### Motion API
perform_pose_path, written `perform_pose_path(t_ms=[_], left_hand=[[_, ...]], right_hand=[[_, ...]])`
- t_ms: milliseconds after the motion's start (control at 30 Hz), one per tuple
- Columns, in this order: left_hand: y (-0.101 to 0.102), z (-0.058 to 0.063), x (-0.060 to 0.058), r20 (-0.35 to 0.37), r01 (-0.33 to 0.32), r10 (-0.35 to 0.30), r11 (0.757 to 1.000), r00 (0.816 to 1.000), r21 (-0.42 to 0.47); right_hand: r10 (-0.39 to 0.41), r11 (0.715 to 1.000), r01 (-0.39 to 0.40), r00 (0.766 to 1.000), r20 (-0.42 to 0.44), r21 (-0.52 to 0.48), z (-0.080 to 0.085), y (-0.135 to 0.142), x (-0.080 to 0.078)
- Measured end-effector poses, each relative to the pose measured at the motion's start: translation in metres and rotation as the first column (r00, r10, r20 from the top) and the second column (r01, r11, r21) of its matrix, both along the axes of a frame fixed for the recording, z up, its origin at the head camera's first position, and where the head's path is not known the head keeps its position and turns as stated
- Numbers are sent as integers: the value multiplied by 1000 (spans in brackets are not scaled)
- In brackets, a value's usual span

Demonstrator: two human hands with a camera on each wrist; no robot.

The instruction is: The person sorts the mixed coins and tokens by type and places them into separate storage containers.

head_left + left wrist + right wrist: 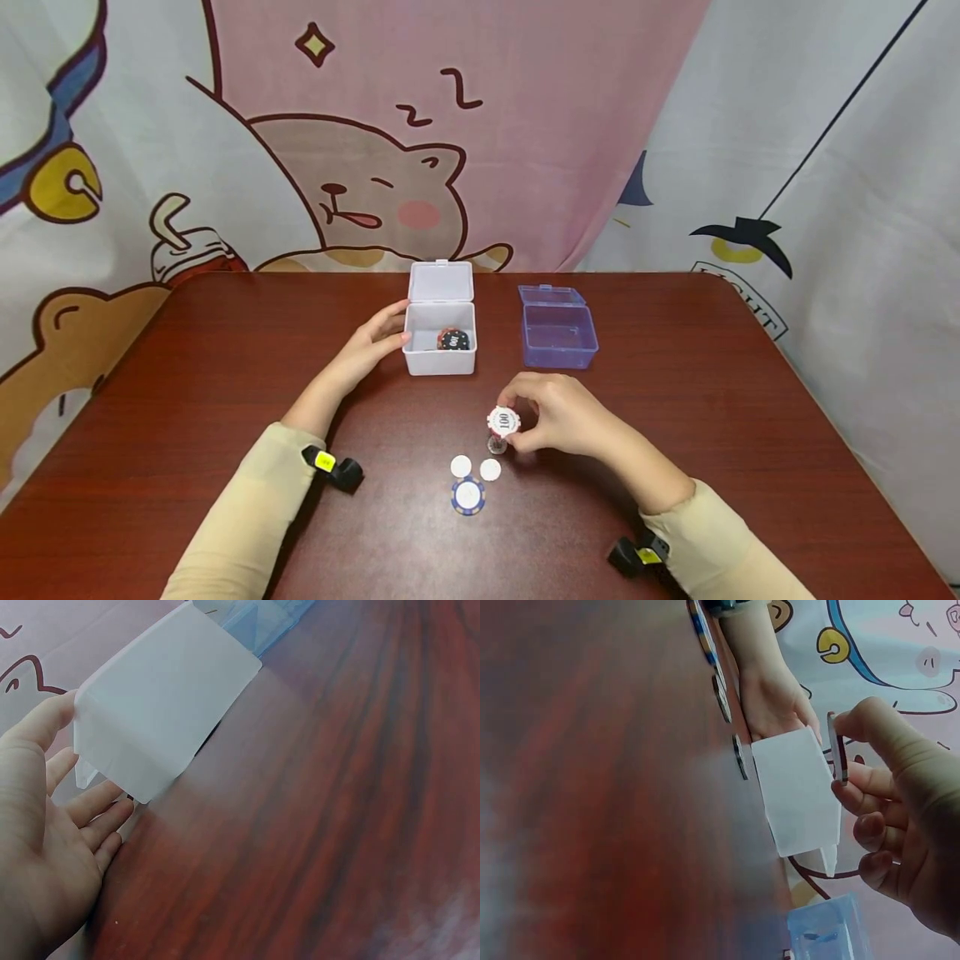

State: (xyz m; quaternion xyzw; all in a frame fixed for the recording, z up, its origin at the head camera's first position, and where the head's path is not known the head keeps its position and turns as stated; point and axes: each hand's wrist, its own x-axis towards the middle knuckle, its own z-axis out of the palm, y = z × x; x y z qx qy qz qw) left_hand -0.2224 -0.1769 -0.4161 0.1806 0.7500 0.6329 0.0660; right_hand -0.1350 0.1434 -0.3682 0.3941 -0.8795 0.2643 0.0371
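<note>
The right hand [555, 417] pinches a white-faced poker chip [503, 422] between its thumb and fingers, held up over the counter [750, 400] in front of the two boxes. The chip's face reads "100", and red shows at its edge; in the right wrist view it appears nearly edge-on, the other fingers curling loosely below the pinch.

The left hand [367, 346] rests against the left side of the white plastic box [440, 363], its fingers spread and relaxed, with the thumb at the near corner. That box has its lid [441, 282] tipped back and contains a black poker chip [454, 339], also marked "100", overlapping a red-orange one [442, 335]. Just to the right, a little apart, stands a translucent purple box [558, 357] (bluer in the wrist views), its lid raised as well.

Directly below the held chip in the head view is a silvery disc [497, 446], partly covered by it. Nearer the person lie a small pale disc [461, 466], a second pale disc [490, 470] and a blue-rimmed poker chip [468, 496]. Behind the counter hangs a cartoon-printed curtain [555, 125].
</note>
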Motion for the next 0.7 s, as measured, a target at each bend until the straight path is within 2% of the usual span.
perform_pose_path(t_ms=[233, 467, 700], left_hand=[[2, 1, -1, -1, 3, -3, 1000, 1000, -4], [0, 1, -1, 4, -3, 3, 1000, 1000, -15], [0, 1, -1, 5, -1, 1, 1000, 1000, -12]], right_hand=[[-26, 999, 25, 1000, -12, -34, 7, -9, -14], [-46, 991, 45, 999, -9, -127, 14, -21, -32], [-107, 980, 98, 993, -40, -175, 27, -33, -53]])
